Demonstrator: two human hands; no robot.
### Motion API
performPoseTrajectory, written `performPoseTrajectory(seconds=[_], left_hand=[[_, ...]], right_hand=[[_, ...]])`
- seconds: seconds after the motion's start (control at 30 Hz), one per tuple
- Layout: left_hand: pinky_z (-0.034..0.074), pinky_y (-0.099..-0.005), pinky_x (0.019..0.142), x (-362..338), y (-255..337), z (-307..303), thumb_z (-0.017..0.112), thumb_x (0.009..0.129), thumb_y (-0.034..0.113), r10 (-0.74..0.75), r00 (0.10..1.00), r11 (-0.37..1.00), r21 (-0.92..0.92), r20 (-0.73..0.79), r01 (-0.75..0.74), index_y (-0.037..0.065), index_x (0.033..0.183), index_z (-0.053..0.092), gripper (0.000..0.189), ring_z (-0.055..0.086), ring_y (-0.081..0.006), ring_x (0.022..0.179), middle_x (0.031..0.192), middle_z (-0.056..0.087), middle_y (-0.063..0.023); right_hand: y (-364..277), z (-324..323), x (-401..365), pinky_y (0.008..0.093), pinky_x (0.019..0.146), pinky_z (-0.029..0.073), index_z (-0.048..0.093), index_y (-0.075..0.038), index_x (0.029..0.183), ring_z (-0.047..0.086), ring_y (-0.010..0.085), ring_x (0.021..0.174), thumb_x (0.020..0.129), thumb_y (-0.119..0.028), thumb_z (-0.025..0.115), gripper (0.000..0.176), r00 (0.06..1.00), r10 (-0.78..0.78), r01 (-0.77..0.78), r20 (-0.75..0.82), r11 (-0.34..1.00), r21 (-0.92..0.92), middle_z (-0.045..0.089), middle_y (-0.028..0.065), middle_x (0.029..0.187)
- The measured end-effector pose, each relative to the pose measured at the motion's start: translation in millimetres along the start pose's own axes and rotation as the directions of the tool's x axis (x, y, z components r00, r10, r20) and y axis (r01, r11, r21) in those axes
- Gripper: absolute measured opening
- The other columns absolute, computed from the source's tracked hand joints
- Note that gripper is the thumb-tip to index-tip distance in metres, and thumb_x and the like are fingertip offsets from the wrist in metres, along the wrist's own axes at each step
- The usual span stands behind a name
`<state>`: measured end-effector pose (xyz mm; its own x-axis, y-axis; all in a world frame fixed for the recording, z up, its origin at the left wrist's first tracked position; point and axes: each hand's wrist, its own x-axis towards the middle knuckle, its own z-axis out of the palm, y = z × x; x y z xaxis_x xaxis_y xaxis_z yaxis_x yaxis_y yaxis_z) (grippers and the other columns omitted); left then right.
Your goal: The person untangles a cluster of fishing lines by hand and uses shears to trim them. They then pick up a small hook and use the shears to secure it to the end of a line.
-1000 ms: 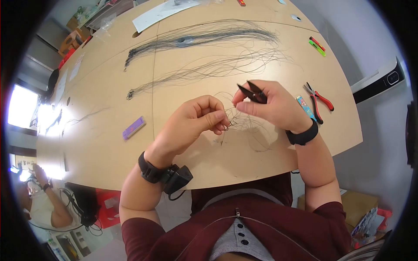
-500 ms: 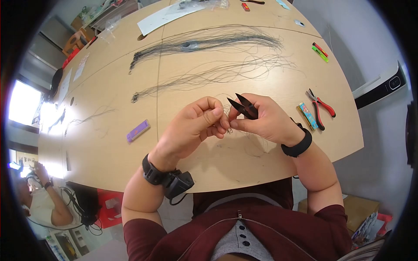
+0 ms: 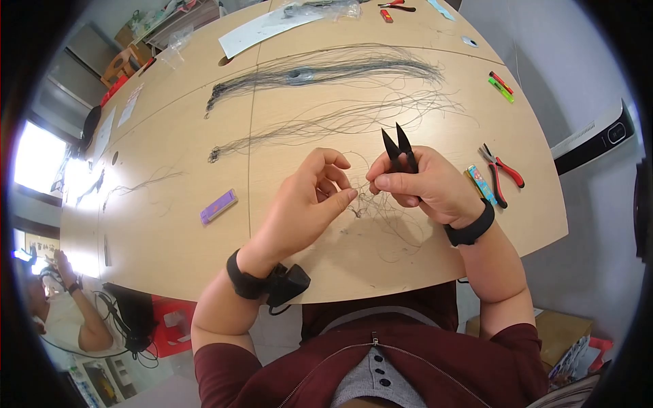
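Grip of the right hand clasps black snips, blades parted, above tangled thin strands.

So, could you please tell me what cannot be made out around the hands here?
Head view: whether the left hand pinches a strand of the thread tangle; the strands are too thin and its fingers cover them.
Head view: the handles of the black snips, buried in the right hand.
Head view: the print on the purple box, too small.
Head view: the red tool at the top edge, too small to identify.
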<state>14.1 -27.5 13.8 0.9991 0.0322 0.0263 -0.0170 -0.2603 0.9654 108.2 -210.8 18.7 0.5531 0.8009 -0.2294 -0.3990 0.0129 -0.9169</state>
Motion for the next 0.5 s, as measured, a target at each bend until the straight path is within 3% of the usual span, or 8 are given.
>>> performPoseTrajectory(seconds=[0.13,0.23,0.43,0.5], left_hand=[[0.043,-0.0222,0.058,-6.3,3.0,1.7,0.067,0.075,0.005,0.348,0.931,0.900,0.317,-0.106,-0.300,0.003,0.093,0.056,0.021,0.051,-0.0090,0.067,0.088,0.055,-0.0054],[0.044,-0.0235,0.057,-7.7,3.2,1.6,0.071,0.071,0.004,0.517,0.854,0.803,0.380,-0.060,-0.459,0.004,0.092,0.059,0.024,0.051,-0.0111,0.067,0.088,0.054,-0.0064],[0.044,-0.0241,0.056,-5.4,3.8,2.9,0.072,0.068,0.001,0.568,0.823,0.743,0.435,-0.009,-0.508,0.003,0.089,0.062,0.023,0.054,-0.0141,0.066,0.086,0.057,-0.0071],[0.046,-0.0282,0.059,-5.4,1.1,3.7,0.069,0.070,0.002,0.558,0.830,0.754,0.432,-0.025,-0.494,0.004,0.086,0.061,0.018,0.056,-0.0195,0.070,0.083,0.059,-0.0083]], right_hand=[[1.5,-1.2,1.8,0.0178,0.044,0.029,0.059,-0.001,0.092,0.040,0.0048,0.050,0.077,-0.010,0.066,0.019,1.000,0.016,-0.014,-0.019,0.997,0.077,0.060,0.0052,0.077],[3.2,-0.6,2.2,0.0181,0.044,0.029,0.059,-0.001,0.091,0.040,0.0053,0.050,0.077,-0.011,0.066,0.019,0.999,0.027,-0.023,-0.027,0.991,0.133,0.060,0.0054,0.078],[9.7,4.6,2.6,0.0185,0.045,0.028,0.059,-0.001,0.092,0.040,0.0053,0.050,0.078,-0.013,0.067,0.020,0.999,0.036,-0.037,0.011,0.981,0.190,0.058,0.0034,0.076],[10.0,6.2,2.5,0.0185,0.044,0.028,0.059,-0.001,0.092,0.040,0.0052,0.050,0.078,-0.013,0.067,0.019,0.999,0.044,-0.049,0.031,0.981,0.187,0.058,0.0027,0.076]])
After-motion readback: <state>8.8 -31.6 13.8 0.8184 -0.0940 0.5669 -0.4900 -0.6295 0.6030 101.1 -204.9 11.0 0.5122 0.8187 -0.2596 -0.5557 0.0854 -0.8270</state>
